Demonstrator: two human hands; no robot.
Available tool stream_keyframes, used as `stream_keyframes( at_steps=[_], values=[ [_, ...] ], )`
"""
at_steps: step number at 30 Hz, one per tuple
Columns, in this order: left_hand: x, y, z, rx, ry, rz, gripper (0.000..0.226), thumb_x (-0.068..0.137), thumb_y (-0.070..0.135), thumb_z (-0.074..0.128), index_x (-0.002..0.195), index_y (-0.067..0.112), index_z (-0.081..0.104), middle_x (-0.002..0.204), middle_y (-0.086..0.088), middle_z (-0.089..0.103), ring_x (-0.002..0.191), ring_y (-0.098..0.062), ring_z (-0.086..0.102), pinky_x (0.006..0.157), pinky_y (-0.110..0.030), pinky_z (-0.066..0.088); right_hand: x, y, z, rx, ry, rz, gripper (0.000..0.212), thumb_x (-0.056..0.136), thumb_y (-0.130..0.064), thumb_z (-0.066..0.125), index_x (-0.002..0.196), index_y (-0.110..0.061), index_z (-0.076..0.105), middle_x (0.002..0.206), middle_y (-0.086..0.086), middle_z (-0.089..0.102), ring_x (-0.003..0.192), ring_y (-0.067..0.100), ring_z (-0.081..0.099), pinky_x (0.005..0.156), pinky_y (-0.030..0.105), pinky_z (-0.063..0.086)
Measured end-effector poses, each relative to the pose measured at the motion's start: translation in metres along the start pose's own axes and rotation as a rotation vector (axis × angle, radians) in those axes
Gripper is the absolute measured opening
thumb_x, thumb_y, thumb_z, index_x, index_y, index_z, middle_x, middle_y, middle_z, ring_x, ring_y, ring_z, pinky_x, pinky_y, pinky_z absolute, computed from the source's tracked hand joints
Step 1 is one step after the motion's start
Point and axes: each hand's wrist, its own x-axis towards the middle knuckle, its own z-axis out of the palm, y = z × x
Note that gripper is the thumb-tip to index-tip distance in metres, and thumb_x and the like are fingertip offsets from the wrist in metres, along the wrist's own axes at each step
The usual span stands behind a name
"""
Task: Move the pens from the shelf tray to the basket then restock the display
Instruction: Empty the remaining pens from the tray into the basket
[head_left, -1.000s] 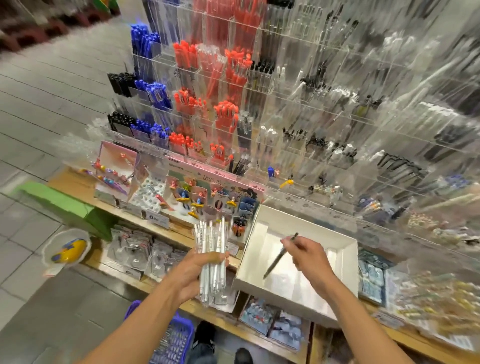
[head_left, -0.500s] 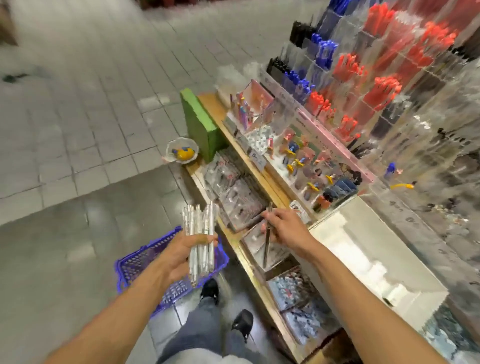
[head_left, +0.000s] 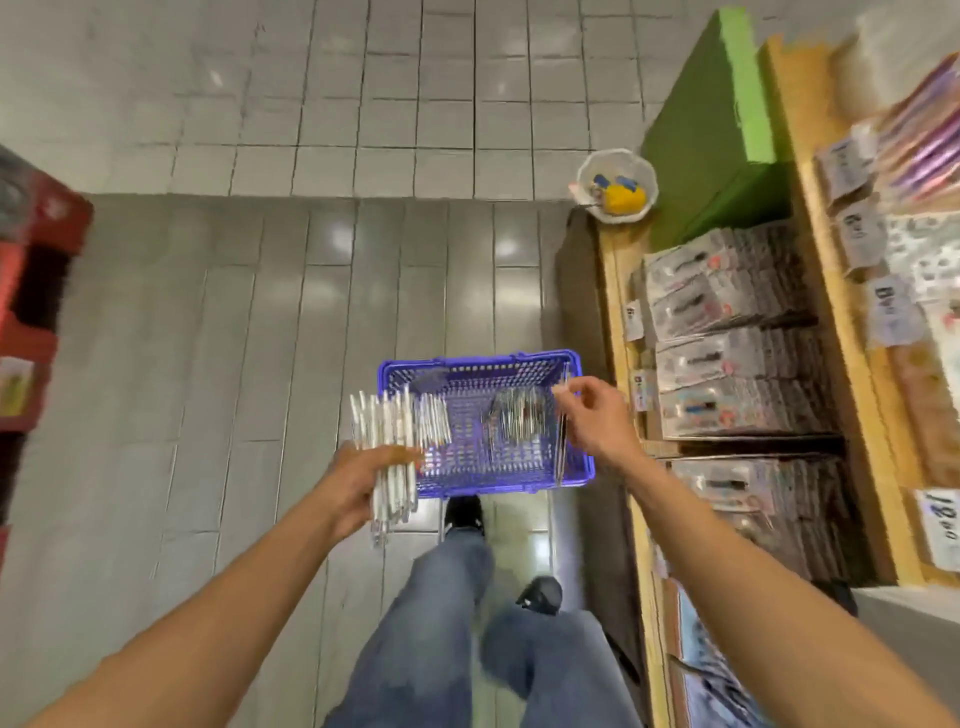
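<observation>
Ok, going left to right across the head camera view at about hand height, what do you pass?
Red rack → bundle of white pens gripped by the left hand → blue basket on the floor → right hand pinching a single dark pen → wooden shelf of packaged stationery.

Left hand (head_left: 358, 483) grips white pens (head_left: 392, 457), right hand (head_left: 592, 421) pinches one dark pen (head_left: 561, 447) over blue basket (head_left: 478, 364).

1. One blue basket (head_left: 579, 470) on the floor.
2. Two hands: left hand (head_left: 358, 480), right hand (head_left: 597, 415).
3. One bundle of white pens (head_left: 387, 431); count unclear.
4. One dark pen (head_left: 561, 447).
5. One white bowl (head_left: 589, 169).
6. Two black shoes (head_left: 464, 512).
</observation>
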Motion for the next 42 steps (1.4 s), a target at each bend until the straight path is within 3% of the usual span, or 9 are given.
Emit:
stream_keyframes(
  at_steps=[3,7,13,18,24,30,34,37,42],
  values=[
    [0.069,-0.014,-0.023,-0.027,0.07,0.005,0.038,0.069,-0.002,0.078,0.106,-0.008,0.07,0.095,-0.027,0.073,0.076,-0.035,0.072,0.071,-0.047,0.06,0.052,0.04,0.05,-0.11,0.003,0.023,0.016,0.089,-0.029,0.067,0.094,-0.014,0.068,0.081,-0.002,0.064,0.064,0.006,0.055,0.058,0.013,0.038],
    [0.175,-0.05,-0.035,-0.02,0.128,0.017,0.038,0.075,-0.008,0.071,0.112,-0.006,0.067,0.105,-0.03,0.07,0.089,-0.039,0.067,0.088,-0.06,0.054,0.122,0.116,0.106,-0.224,-0.016,0.079,0.021,0.089,-0.037,0.066,0.091,-0.016,0.067,0.081,0.0,0.065,0.077,0.015,0.059,0.069,0.025,0.039],
    [0.363,-0.131,-0.044,0.173,0.301,0.078,0.054,0.074,0.005,0.081,0.122,-0.002,0.056,0.121,-0.023,0.063,0.092,-0.03,0.066,0.078,-0.031,0.058,0.252,0.256,0.189,-0.435,-0.076,0.102,0.028,0.089,-0.036,0.065,0.098,-0.01,0.071,0.096,0.016,0.072,0.096,0.031,0.066,0.083,0.033,0.047],
    [0.495,-0.187,-0.051,0.303,0.378,0.084,0.084,0.078,0.01,0.08,0.146,-0.003,0.032,0.141,-0.022,0.05,0.12,-0.036,0.056,0.093,-0.036,0.051,0.336,0.345,0.241,-0.553,-0.006,0.095,0.033,0.092,-0.037,0.062,0.092,-0.005,0.068,0.097,0.02,0.07,0.1,0.036,0.064,0.079,0.034,0.046],
    [0.579,-0.219,-0.05,0.518,0.53,0.114,0.083,0.082,0.011,0.076,0.15,0.005,0.029,0.111,-0.019,0.064,0.06,-0.018,0.062,0.044,-0.026,0.054,0.392,0.409,0.271,-0.648,0.028,0.093,0.037,0.093,-0.042,0.061,0.092,-0.004,0.061,0.089,0.016,0.067,0.089,0.034,0.065,0.068,0.031,0.043],
    [0.602,-0.218,-0.05,0.629,0.635,0.158,0.065,0.083,0.012,0.073,0.139,0.008,0.041,0.117,-0.014,0.062,0.095,-0.033,0.066,0.083,-0.045,0.059,0.398,0.422,0.283,-0.733,0.128,0.062,0.045,0.092,-0.037,0.064,0.114,0.0,0.051,0.111,0.021,0.062,0.099,0.038,0.062,0.071,0.035,0.046],
    [0.605,-0.22,-0.042,0.686,0.628,0.163,0.077,0.084,0.017,0.075,0.146,0.006,0.031,0.119,-0.017,0.062,0.097,-0.034,0.066,0.079,-0.041,0.058,0.384,0.411,0.293,-0.87,0.105,-0.266,0.044,0.09,-0.024,0.065,0.127,-0.008,0.046,0.126,0.014,0.047,0.099,0.032,0.06,0.073,0.036,0.048],
    [0.608,-0.221,-0.037,0.727,0.613,0.178,0.078,0.082,0.023,0.079,0.142,0.004,0.033,0.121,-0.017,0.06,0.101,-0.035,0.065,0.083,-0.043,0.058,0.381,0.409,0.306,-0.979,-0.214,-0.617,0.049,0.088,-0.009,0.058,0.137,-0.016,0.049,0.132,0.008,0.048,0.112,0.028,0.056,0.084,0.036,0.051],
    [0.613,-0.221,-0.033,0.855,0.607,0.19,0.097,0.079,0.028,0.081,0.152,0.003,0.02,0.15,-0.02,0.038,0.13,-0.038,0.049,0.106,-0.048,0.046,0.386,0.421,0.314,-1.225,-0.358,-0.744,0.048,0.088,-0.007,0.055,0.135,-0.017,0.054,0.139,0.004,0.049,0.125,0.025,0.045,0.103,0.04,0.042]
  ],
)
